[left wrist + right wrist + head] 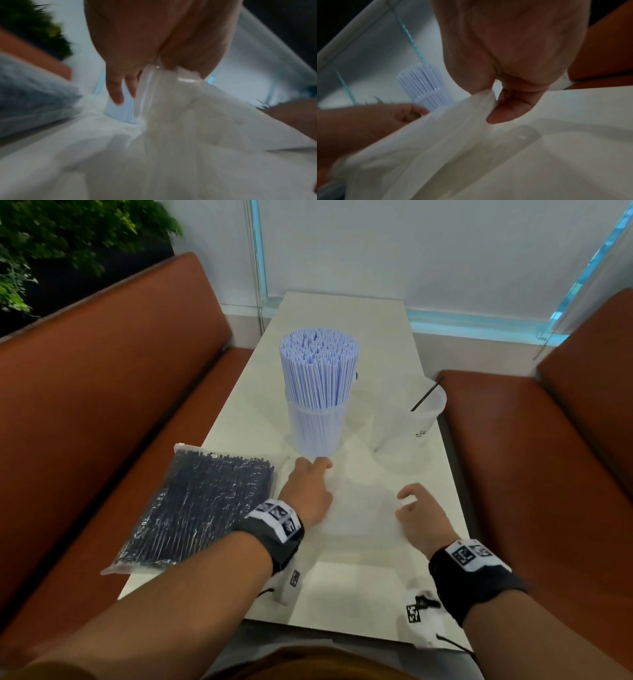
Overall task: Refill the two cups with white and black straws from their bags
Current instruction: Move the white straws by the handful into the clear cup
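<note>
White straws [318, 364] already fill the cup ahead of the left hand [308, 491]; both hands' grips pinch the emptied bag [359, 508]. Right hand [419, 517]. The black-straw bag [202, 505] remains full, the second cup [411, 419] nearly empty.

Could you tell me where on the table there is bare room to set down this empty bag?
Free: the near strip of table between both wrists, and the far end beyond the cup of white straws. Crowded: the bag of black straws fills the left edge, the nearly empty cup the right, the clear bag the middle.
</note>
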Demonstrator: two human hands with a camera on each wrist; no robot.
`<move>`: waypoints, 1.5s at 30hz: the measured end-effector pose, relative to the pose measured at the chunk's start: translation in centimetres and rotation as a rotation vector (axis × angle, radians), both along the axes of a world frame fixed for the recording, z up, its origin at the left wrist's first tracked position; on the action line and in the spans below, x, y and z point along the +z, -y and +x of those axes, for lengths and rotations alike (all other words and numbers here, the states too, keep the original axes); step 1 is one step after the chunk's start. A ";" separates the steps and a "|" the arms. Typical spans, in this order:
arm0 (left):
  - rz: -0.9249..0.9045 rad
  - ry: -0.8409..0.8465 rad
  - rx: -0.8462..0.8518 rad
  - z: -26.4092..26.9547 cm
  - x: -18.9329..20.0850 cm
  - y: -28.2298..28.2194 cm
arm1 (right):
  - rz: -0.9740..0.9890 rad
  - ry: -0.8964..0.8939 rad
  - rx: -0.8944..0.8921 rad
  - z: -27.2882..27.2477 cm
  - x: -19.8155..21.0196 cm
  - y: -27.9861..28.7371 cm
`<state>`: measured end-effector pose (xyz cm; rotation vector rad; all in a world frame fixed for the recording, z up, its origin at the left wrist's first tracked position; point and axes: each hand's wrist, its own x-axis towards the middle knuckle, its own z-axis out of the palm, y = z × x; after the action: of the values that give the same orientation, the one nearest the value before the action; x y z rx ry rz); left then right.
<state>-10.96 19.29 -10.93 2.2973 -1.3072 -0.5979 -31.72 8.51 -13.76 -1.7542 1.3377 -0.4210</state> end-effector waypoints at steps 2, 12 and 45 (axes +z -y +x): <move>-0.153 0.271 -0.228 -1.9 -0.6 0.1 | -0.080 -0.139 0.059 -0.4 -1.2 -0.7; 0.387 0.347 -0.550 -2.8 -4.2 -1.5 | -0.267 -0.730 0.170 -1.3 -1.9 -2.9; 0.169 0.167 -0.524 -3.1 -5.3 -0.9 | -0.216 -0.818 0.471 0.6 -1.3 -1.8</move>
<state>-14.11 20.23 -16.26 2.1669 -2.0364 -0.7136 -31.17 10.35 -15.07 -2.4769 1.3558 0.4910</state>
